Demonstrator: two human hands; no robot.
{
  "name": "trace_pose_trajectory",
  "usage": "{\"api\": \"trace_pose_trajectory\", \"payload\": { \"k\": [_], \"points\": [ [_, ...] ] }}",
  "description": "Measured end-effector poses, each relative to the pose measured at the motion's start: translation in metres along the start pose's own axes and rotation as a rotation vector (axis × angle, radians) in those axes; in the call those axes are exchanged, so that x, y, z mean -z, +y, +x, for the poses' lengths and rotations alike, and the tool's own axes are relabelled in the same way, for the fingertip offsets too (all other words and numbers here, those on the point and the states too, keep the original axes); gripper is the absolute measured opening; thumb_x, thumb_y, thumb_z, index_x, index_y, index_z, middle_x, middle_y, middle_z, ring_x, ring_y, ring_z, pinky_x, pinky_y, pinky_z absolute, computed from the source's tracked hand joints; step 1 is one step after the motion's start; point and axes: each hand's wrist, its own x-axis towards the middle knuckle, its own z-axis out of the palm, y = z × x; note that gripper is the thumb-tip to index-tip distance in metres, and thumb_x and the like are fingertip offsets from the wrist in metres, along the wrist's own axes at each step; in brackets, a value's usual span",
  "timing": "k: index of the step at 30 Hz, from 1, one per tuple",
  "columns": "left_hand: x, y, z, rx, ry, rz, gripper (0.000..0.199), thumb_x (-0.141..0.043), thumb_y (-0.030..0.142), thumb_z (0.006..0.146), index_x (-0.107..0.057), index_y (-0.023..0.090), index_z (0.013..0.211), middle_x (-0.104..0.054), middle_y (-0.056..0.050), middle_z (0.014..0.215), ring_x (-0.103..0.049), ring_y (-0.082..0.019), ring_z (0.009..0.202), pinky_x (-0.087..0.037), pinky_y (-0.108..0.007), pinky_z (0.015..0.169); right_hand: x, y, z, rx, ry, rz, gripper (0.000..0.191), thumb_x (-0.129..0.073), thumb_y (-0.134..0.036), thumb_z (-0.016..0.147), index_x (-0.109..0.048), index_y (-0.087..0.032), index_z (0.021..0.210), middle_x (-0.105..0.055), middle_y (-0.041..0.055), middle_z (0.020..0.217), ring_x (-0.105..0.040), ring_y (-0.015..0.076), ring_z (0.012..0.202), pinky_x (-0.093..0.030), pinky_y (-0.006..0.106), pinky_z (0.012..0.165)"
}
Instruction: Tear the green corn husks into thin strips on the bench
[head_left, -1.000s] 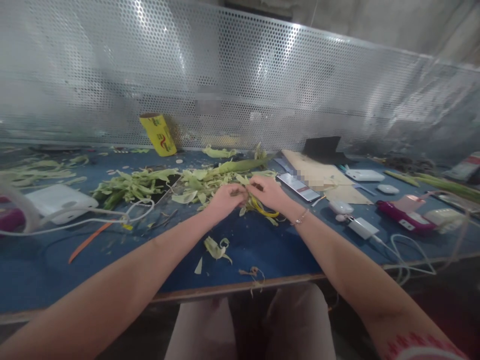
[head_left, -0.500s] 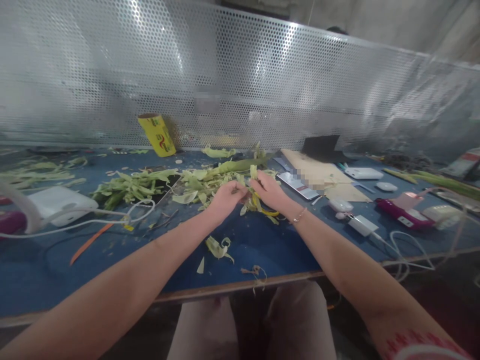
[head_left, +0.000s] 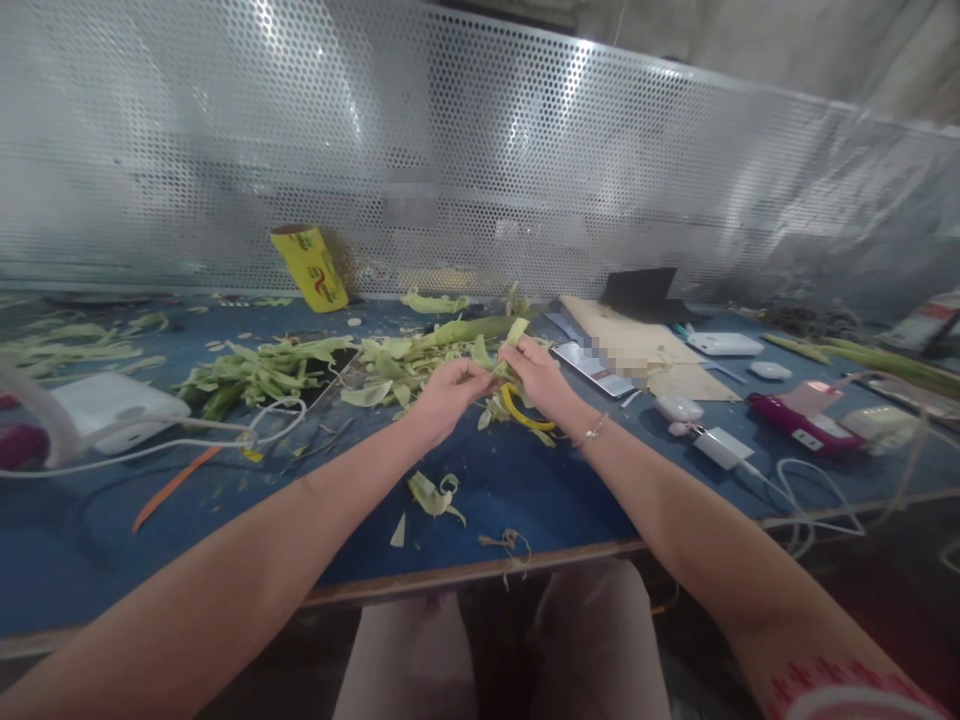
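Note:
My right hand (head_left: 536,378) is closed around a pale green leaf strip (head_left: 517,330), whose end sticks up above the fingers. Close beside it, my left hand (head_left: 452,395) pinches at the same strip, thumb and fingertips together; the exact grip is partly hidden. Under and behind both hands spreads a loose heap of cut green leaf pieces (head_left: 375,392). A curved yellow band (head_left: 517,408) lies just below the right hand. Farther left rests a bundle of green leaf strips (head_left: 259,375).
A tilted yellow cardboard tube (head_left: 313,270) leans by the perforated metal screen (head_left: 480,150). Right of my hands are a phone (head_left: 592,370), brown card (head_left: 694,383), chargers (head_left: 721,450) and cables. At left, a white device (head_left: 124,408) and an orange strip (head_left: 172,490) lie on the blue tabletop (head_left: 540,500).
My hands have shifted slightly, and the leaf strip now stands up higher from the right hand. More of the yellow band shows. The view has moved a little.

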Motion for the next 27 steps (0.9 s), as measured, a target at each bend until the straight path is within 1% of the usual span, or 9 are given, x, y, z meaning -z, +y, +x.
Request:
{"api": "trace_pose_trajectory", "payload": {
  "k": [2,6,11,14,17,19,22,24,27],
  "points": [
    [0.002,-0.002,0.001,-0.04,-0.029,0.042,0.019,-0.069,0.025,0.063,-0.053,0.013,0.061,-0.061,-0.001,0.067,-0.061,-0.014,0.073,-0.045,-0.037,0.085,-0.001,0.0,0.0,-0.034,0.012,0.084,0.02,-0.045,-0.038,0.079,-0.043,-0.02,0.069,-0.043,-0.0024,0.065,-0.042,0.0108,0.064,-0.037,0.023,0.061],
    [0.008,-0.008,0.005,-0.111,-0.093,0.119,0.019,-0.068,0.028,0.065,-0.056,0.013,0.063,-0.064,-0.005,0.082,-0.059,-0.015,0.077,-0.044,-0.037,0.084,-0.004,0.002,-0.001,-0.078,0.025,0.25,0.023,-0.051,-0.04,0.076,-0.044,-0.019,0.069,-0.044,-0.0037,0.065,-0.04,0.0085,0.059,-0.035,0.022,0.056],
    [0.01,-0.006,0.005,-0.156,-0.15,0.184,0.02,-0.067,0.03,0.066,-0.056,0.014,0.062,-0.064,-0.007,0.089,-0.058,-0.017,0.087,-0.043,-0.034,0.083,-0.004,0.002,-0.001,-0.132,0.024,0.303,0.024,-0.051,-0.041,0.076,-0.043,-0.02,0.069,-0.04,-0.005,0.061,-0.037,0.0077,0.054,-0.032,0.022,0.052],
    [0.009,0.0,0.003,-0.134,-0.168,0.25,0.018,-0.067,0.029,0.064,-0.057,0.014,0.061,-0.065,-0.007,0.087,-0.058,-0.018,0.088,-0.043,-0.031,0.08,0.0,-0.001,-0.002,-0.075,0.002,0.173,0.021,-0.047,-0.039,0.079,-0.043,-0.02,0.069,-0.041,-0.0045,0.061,-0.038,0.0089,0.055,-0.033,0.023,0.054],
    [0.008,0.002,0.001,-0.077,-0.149,0.342,0.012,-0.065,0.025,0.062,-0.059,0.015,0.059,-0.062,-0.004,0.07,-0.056,-0.015,0.072,-0.043,-0.028,0.07,0.003,-0.003,-0.003,0.054,-0.022,-0.078,0.018,-0.043,-0.034,0.082,-0.045,-0.02,0.07,-0.046,-0.0026,0.066,-0.042,0.0113,0.063,-0.035,0.025,0.062],
    [0.006,0.002,0.001,-0.038,-0.12,0.35,0.01,-0.061,0.023,0.063,-0.059,0.015,0.059,-0.058,-0.002,0.061,-0.053,-0.013,0.063,-0.042,-0.026,0.065,0.003,-0.003,-0.003,0.095,-0.027,-0.201,0.018,-0.041,-0.032,0.083,-0.044,-0.02,0.07,-0.047,-0.0017,0.067,-0.044,0.0129,0.066,-0.036,0.027,0.066],
    [0.003,0.0,0.0,0.008,-0.11,0.293,0.012,-0.057,0.025,0.066,-0.058,0.015,0.061,-0.057,-0.002,0.06,-0.053,-0.011,0.06,-0.041,-0.024,0.061,0.001,-0.001,-0.003,0.092,-0.047,-0.285,0.017,-0.039,-0.031,0.083,-0.042,-0.02,0.07,-0.047,-0.0005,0.068,-0.046,0.015,0.071,-0.037,0.03,0.071],
    [0.0,0.0,-0.001,0.031,-0.12,0.288,0.012,-0.055,0.025,0.069,-0.056,0.014,0.063,-0.056,-0.001,0.059,-0.05,-0.01,0.056,-0.037,-0.022,0.054,-0.001,-0.002,-0.003,0.086,-0.057,-0.311,0.016,-0.038,-0.03,0.083,-0.043,-0.02,0.072,-0.048,0.0005,0.07,-0.047,0.0162,0.075,-0.037,0.031,0.074],
    [-0.004,0.003,-0.004,0.076,-0.133,0.278,0.011,-0.052,0.021,0.071,-0.05,0.015,0.063,-0.048,0.002,0.054,-0.036,-0.005,0.044,-0.026,-0.019,0.044,-0.002,-0.004,-0.004,0.09,-0.046,-0.334,0.015,-0.036,-0.029,0.083,-0.043,-0.02,0.073,-0.049,0.0016,0.072,-0.048,0.0172,0.079,-0.037,0.032,0.076]
  ]
}}
